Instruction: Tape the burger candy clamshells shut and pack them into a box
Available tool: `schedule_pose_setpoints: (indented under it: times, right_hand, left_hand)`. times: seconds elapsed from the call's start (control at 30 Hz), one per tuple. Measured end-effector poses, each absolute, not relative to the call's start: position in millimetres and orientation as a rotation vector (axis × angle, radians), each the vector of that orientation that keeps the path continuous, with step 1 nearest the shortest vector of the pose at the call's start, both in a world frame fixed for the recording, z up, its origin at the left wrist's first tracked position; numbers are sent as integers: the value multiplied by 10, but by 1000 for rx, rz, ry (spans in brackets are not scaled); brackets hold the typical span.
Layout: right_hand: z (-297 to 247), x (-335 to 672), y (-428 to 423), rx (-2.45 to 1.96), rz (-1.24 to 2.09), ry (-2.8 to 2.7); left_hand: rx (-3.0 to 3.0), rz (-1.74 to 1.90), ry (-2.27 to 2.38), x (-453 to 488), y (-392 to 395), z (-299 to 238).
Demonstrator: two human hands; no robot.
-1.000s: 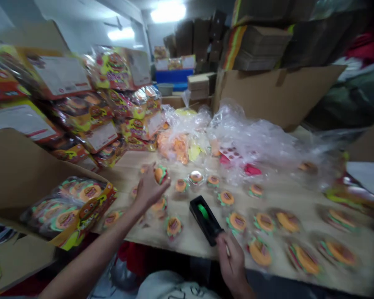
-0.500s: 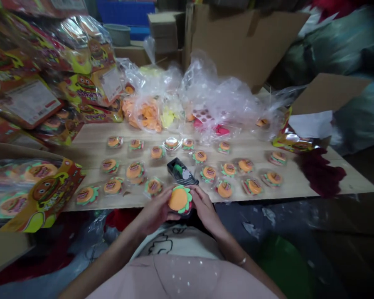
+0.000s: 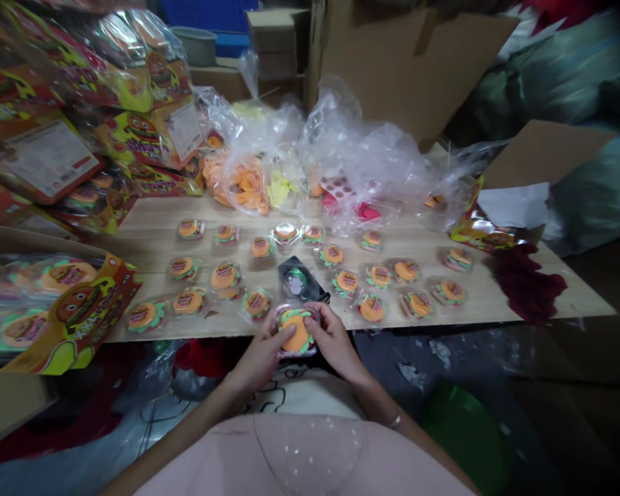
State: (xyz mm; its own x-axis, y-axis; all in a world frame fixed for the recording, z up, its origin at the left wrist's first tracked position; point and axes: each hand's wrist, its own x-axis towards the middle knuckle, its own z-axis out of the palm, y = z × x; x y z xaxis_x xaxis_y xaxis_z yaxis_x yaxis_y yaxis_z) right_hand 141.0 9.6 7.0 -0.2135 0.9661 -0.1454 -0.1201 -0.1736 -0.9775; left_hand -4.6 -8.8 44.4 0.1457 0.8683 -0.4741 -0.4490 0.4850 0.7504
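Observation:
A burger-shaped toy in a clear plastic case (image 3: 296,331) is held at the near edge of the wooden table (image 3: 149,231). My left hand (image 3: 261,353) grips its left side and my right hand (image 3: 333,342) grips its right side, the fingers of both curled round the case. Just behind it on the table lies a black tape dispenser (image 3: 295,280) with a green roll. Several more packed burger toys (image 3: 224,275) lie in rows on both sides of it.
Printed burger boxes (image 3: 134,138) are stacked at the back left, and one (image 3: 77,310) lies in an open carton at the near left. Clear plastic bags (image 3: 362,158) with orange and yellow pieces sit behind the rows. Brown cartons (image 3: 408,62) stand behind, and a dark red cloth (image 3: 527,282) lies at the right.
One second ago my left hand reached for a toy on the table while my right held the dispenser. Both hands now hold one toy at the table's near edge, raised slightly since half a second ago.

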Motion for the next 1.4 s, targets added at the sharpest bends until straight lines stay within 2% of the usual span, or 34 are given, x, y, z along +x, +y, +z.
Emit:
schedule_pose_setpoints:
  times: [0.2,0.27,0.47,0.67,0.8,0.9,1.0,1.13,1.4]
  right_hand:
    - [122,1525,252,-1054,1737,-917]
    - [166,1552,253,-978,1710,-918]
    - [297,1629,-25,-817,1291,-1592]
    - [286,1703,-180,-726,1313,-1843]
    - [160,1601,-214,-1058,1220,-1519]
    - [55,1523,-202,-1221,1363,-1224]
    - [19,1476,-174,-1186,1540,-1053]
    - [49,1453,-145,-1156,1548,-969]
    - [37,1526,-133,-1070,1781,-769]
  left_hand:
    - [462,879,1040,-64,-138,382]
    - [443,838,1027,-56,-167,360]
    - [271,857,902,-133,-246,320]
    - [223,897,872,-159,-295,350]
    - [316,955,1017,-94,-319,362]
    - [355,996,1014,-93,-319,337]
    - [408,1030,1036,-102,-307,287]
    - [459,1083,1134,-86,-285,258]
    - [481,1069,1131,-68,-332,278]
